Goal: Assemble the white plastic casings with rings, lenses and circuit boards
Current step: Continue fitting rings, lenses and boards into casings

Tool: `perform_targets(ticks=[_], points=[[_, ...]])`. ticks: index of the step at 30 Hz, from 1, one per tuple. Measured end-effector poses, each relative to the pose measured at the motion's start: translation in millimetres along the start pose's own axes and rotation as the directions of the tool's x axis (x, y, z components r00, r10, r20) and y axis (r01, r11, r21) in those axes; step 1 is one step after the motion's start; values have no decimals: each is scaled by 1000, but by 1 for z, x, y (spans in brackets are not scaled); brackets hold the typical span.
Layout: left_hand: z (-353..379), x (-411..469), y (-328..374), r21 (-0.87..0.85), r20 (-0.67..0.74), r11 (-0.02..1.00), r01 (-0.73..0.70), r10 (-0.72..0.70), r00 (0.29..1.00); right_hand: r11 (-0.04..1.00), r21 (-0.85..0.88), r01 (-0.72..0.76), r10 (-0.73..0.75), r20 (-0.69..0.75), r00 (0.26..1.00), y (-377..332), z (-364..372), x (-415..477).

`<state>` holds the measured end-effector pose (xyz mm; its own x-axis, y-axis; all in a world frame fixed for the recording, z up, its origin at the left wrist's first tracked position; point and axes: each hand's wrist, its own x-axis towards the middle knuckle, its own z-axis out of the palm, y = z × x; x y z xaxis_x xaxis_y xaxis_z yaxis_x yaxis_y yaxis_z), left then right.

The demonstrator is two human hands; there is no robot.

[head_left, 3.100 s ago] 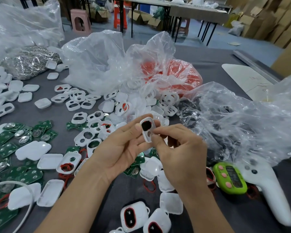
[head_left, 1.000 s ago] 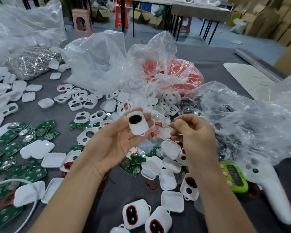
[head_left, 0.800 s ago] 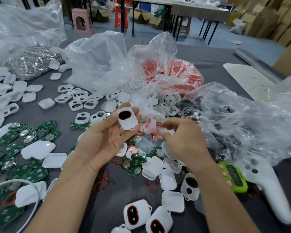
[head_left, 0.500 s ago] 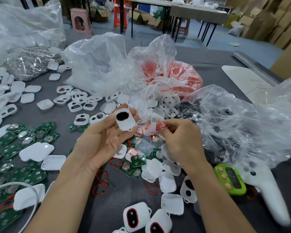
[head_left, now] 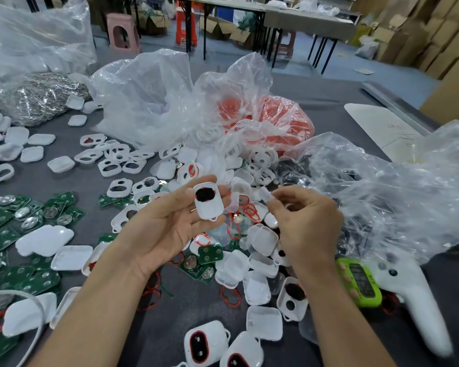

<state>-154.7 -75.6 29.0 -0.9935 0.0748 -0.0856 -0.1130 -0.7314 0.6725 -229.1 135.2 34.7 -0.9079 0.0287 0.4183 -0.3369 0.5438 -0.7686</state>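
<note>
Above the desk point(head_left: 194, 311), left hand point(head_left: 167, 229) grips a casing point(head_left: 208, 205) face-up for the clear piece point(head_left: 265, 193) right hand point(head_left: 306, 223) pinches at three o'clock.

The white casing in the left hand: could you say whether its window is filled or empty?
Filled: the white casing in the left hand shows a black piece in its window, red-edged.

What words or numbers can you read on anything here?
No text can be read anywhere.
Green gadget: whatever it shows is too blurred to read.
White board: faint red marks, too blurred to read.
</note>
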Motion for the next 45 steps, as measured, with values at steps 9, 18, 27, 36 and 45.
perform_targets(ticks=[9,18,27,36,45], points=[[7,4,-10,58,-39,995,85,-83,996,879,473,-65,-66,255,965,-4,14,-10],[6,2,-9,22,16,995,96,-96,995,817,474,-329,116,425,898,-9,11,-10],[4,3,-8,21,0,997,74,-74,997,668,528,-524,210,541,814,-12,7,-3],[6,3,-8,-20,-14,999,45,-45,999,542,557,-629,251,607,754,-19,8,-5],[9,6,-14,-29,-38,999,-27,26,999,573,480,-664,359,582,730,-30,20,-21]])
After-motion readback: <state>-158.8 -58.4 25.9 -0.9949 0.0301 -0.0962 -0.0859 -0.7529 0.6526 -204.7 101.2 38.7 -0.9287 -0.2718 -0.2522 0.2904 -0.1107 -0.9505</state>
